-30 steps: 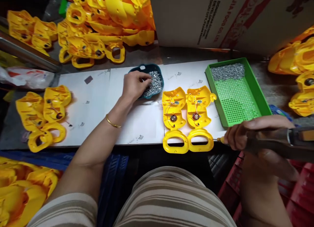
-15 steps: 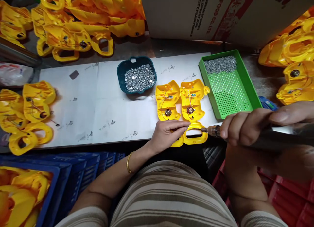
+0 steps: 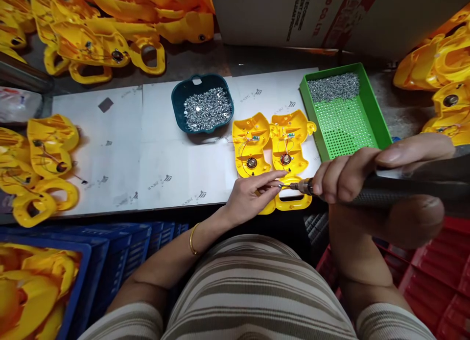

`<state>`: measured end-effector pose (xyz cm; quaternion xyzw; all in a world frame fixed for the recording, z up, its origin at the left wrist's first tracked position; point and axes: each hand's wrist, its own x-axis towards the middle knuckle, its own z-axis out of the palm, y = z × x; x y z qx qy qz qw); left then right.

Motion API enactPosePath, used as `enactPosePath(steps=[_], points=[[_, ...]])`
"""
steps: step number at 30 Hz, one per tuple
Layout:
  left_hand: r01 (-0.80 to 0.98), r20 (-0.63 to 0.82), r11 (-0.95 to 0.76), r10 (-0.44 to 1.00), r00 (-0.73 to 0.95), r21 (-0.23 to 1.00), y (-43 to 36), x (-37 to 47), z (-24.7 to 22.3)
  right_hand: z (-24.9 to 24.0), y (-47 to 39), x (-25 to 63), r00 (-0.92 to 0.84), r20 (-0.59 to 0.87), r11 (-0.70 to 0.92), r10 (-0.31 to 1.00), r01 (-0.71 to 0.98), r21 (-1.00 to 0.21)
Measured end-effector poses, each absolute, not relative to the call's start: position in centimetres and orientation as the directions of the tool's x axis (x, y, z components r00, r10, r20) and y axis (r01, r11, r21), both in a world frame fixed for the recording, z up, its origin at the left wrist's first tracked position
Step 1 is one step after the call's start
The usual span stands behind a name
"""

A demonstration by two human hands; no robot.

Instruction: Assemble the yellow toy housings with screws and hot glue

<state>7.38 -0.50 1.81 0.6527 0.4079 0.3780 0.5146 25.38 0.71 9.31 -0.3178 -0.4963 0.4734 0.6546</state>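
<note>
Far left of left hand (image 3: 247, 195): two yellow shells (image 3: 53, 146), one cut off. Beyond-left: one dark tub (image 3: 179, 102), metal bits (image 3: 208, 109) uncountable. Left-hand grip pinches tiny piece (image 3: 279, 185), too small to identify, at driver tip; hides some handle (image 3: 267, 208). Two open shells (image 3: 252, 134) just beyond. Right hand (image 3: 348, 176) wraps one power driver (image 3: 385, 189), rear unclear; one green tray (image 3: 343, 122) beyond.

Striped shirt (image 3: 253, 291): off-white, olive-brown bands. Moulded plastic shells, near right (image 3: 250, 143): yellow. Perforated rectangular plastic tray (image 3: 348, 129): bright green. Rounded plastic dish (image 3: 179, 112): dark teal. Slatted crate, near left (image 3: 106, 261): blue. Crate, near right (image 3: 436, 276): red. Thin round bracelet (image 3: 191, 239): gold.
</note>
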Motion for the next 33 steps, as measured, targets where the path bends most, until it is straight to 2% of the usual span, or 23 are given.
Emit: enactPosePath(steps=[4, 10, 14, 21, 24, 27, 30, 33], points=[[0.173, 0.056, -0.134, 0.918, 0.392, 0.976, -0.5, 7.3, 1.8, 7.6, 1.1, 26.5, 0.016, 0.262, 0.257, 0.965, -0.260, -0.931], [0.217, 0.121, -0.228, 0.900, 0.419, 0.949, -0.5, 7.1, 1.7, 5.3, 1.9, 27.4, -0.037, 0.323, 0.299, 0.946, -0.291, -0.909], [0.252, 0.182, -0.315, 0.881, 0.437, 0.915, -0.5, 7.1, 1.8, 7.0, 1.9, 26.6, -0.101, 0.379, 0.328, 0.920, -0.332, -0.884], [0.357, 0.277, -0.487, 0.820, 0.500, 0.798, 0.0, 6.9, 2.5, 10.2, 0.9, 25.2, -0.062, 0.391, 0.360, 0.918, -0.280, -0.890], [0.456, 0.343, -0.563, 0.808, 0.480, 0.689, -0.1, 6.8, 2.8, 10.6, 1.0, 25.6, -0.010, 0.406, 0.395, 0.914, -0.207, -0.895], [0.566, 0.390, -0.654, 0.755, 0.527, 0.501, -0.7, 7.1, 3.0, 9.9, 1.6, 25.9, 0.170, 0.438, 0.463, 0.883, -0.155, -0.872], [0.589, 0.330, -0.726, 0.687, 0.647, 0.356, -1.5, 7.8, 3.0, 8.2, 2.6, 25.8, 0.245, 0.448, 0.490, 0.860, -0.150, -0.859], [0.593, 0.242, -0.743, 0.665, 0.706, 0.311, -1.9, 8.6, 2.9, 6.3, 3.5, 25.3, 0.209, 0.437, 0.466, 0.875, -0.120, -0.877]])
